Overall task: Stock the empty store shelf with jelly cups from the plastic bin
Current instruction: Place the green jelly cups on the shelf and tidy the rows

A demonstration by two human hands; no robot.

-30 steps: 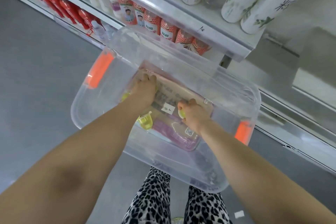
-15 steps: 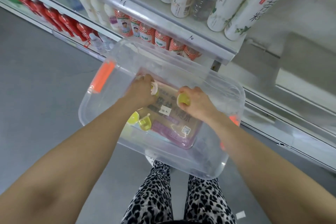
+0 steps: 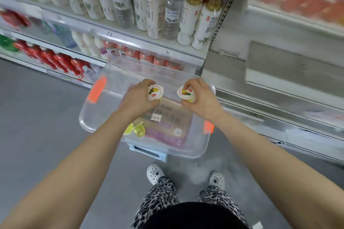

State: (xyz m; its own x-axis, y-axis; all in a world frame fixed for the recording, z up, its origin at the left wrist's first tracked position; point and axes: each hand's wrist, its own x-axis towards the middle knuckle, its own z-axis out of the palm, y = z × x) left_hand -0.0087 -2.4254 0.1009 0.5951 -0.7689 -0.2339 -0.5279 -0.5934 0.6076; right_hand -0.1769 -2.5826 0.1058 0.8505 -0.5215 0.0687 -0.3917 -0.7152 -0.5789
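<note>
Fingers (image 3: 146, 82) grip two jelly cups (image 3: 155, 92) over one bin (image 3: 100, 115).

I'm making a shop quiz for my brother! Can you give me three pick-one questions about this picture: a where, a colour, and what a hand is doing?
1. Where do the two loose jelly cups lie?
A. on the floor
B. in the plastic bin
C. on a shelf
2. What colour are the bin's clips?
A. blue
B. orange
C. green
3. What is the left hand doing?
A. hanging empty
B. pushing a bottle
C. gripping a jelly cup
Answers: 1 B, they lie inside its clear walls; 2 B, both clips are orange; 3 C, its fingers curl round one.
</note>
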